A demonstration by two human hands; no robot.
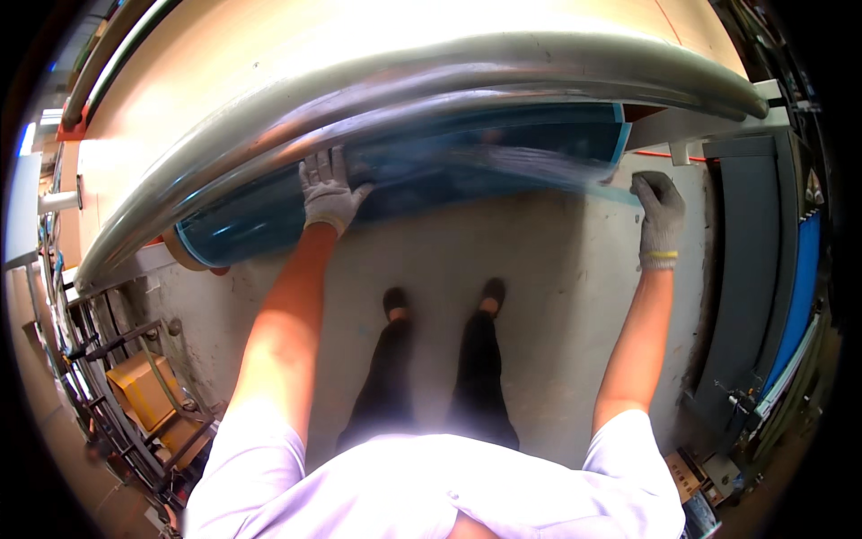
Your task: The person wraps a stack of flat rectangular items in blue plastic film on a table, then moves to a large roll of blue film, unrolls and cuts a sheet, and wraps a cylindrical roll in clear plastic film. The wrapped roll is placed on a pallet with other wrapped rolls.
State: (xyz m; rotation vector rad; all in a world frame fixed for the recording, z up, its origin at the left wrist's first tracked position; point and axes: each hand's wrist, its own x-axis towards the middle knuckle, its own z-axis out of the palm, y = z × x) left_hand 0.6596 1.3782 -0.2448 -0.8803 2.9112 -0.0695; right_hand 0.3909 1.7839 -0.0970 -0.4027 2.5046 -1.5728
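A wide roll of blue translucent plastic film [449,166] lies crosswise in front of me, below two shiny metal rollers [422,76]. The end of a brown cardboard core [182,249] shows at its left. My left hand [330,190], in a pale glove, rests on the roll with its fingers spread. Off the roll's right end, my right hand [660,208], in a grey glove with a yellow cuff band, is closed on the corner of a thin film strip. This strip [606,189] stretches from the roll to my fingers, creased and partly blurred.
Beyond the rollers lies a pale wood-coloured surface [359,31]. A grey metal cabinet or panel [745,260] stands at the right. At the lower left, a cardboard box [144,391] sits in a dark metal frame. My feet are on the grey floor [440,247].
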